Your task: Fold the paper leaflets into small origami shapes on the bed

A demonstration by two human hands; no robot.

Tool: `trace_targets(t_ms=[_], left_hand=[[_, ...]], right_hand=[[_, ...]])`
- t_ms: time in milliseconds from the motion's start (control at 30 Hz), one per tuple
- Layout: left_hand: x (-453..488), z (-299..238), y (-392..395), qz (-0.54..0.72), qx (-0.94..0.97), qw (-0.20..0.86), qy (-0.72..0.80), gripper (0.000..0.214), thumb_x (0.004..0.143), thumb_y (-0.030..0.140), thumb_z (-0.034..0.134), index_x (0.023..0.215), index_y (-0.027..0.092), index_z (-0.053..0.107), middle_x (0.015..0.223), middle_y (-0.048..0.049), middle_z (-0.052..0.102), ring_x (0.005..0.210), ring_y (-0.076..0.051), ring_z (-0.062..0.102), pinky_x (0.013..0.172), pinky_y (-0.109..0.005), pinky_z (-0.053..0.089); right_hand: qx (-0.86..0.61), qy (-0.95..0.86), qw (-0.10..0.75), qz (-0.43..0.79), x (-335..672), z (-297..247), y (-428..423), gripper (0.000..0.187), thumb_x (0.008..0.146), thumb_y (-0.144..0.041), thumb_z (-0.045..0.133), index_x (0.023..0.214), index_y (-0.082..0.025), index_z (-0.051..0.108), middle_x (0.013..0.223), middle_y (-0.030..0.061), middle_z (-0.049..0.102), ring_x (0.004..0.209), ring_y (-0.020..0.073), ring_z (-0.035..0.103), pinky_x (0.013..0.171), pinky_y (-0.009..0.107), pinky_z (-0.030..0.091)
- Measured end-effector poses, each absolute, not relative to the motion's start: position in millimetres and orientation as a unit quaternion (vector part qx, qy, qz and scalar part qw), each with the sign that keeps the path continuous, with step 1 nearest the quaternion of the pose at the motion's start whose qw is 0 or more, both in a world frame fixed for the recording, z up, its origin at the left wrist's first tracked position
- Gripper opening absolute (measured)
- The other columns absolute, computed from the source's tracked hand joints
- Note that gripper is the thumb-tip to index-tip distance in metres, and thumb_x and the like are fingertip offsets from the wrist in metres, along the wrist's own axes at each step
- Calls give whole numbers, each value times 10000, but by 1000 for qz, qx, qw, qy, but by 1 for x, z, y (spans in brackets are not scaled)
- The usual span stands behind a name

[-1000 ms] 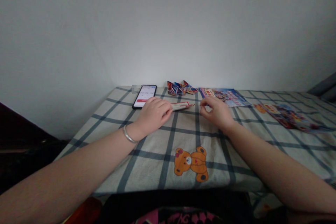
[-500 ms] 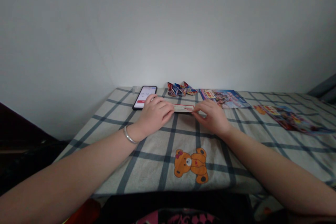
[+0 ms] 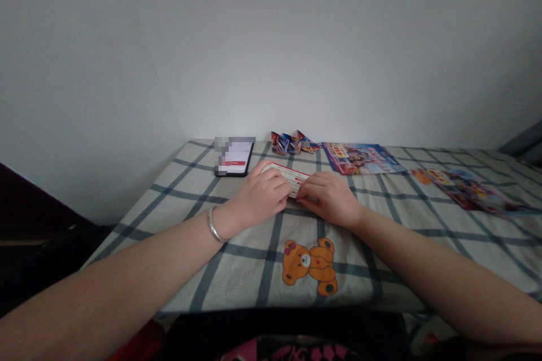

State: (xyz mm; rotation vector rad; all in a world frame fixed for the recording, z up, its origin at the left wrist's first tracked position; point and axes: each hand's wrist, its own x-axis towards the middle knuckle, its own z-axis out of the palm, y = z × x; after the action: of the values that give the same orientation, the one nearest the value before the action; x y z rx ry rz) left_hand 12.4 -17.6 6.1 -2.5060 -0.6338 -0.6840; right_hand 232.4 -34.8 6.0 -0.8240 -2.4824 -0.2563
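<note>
Paper (image 3: 288,175) lies mid-frame on the checked sheet (image 3: 381,220), wider than the strip a moment ago; my left hand (image 3: 263,196) and right hand (image 3: 328,198) have met, fingers curled down, pinching its near edge.

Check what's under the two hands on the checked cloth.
A folded paper, white with red print, lies under the left hand and right hand; only its far part shows. The rest, and whether the fingers pinch or just press it, is covered.

Home bedroom: bed (image 3: 423,220) with checked teddy-bear sheet (image 3: 237,259), hard against plain wall (image 3: 271,39).
</note>
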Motion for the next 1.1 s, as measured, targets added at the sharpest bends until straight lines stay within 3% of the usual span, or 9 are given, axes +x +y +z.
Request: trace_targets(t_ms=[267,633,867,1100], left_hand=[[8,5,-14,-256,-902,239,-254,91,831,180,561,748,194,594,768,-16,634,832,-195,572,1025,-443,382],[-6,8,-4,-260,-887,164,-344,71,772,160,547,751,197,604,757,-10,649,806,-203,581,996,-453,370],[0,8,-8,-281,-907,149,-276,77,833,195,551,819,201,627,841,-14,662,840,-192,572,1002,-439,368],[8,8,-13,-289,-907,187,-244,103,834,187,539,750,193,599,756,-10,630,802,-186,570,986,-411,397]], right_hand=[[-305,-912,271,-42,246,10,-31,59,874,-208,625,816,-201,631,836,43,690,811,194,603,743,319,428],[-356,-869,344,7,267,13,-25,57,854,-162,587,828,-212,599,817,45,677,787,200,617,756,343,479],[-349,-871,344,11,252,9,-30,57,849,-175,611,806,-211,602,805,39,671,808,192,611,767,331,476],[-330,-888,319,18,239,10,-37,49,841,-165,625,828,-209,609,780,19,656,769,174,591,727,299,460]])
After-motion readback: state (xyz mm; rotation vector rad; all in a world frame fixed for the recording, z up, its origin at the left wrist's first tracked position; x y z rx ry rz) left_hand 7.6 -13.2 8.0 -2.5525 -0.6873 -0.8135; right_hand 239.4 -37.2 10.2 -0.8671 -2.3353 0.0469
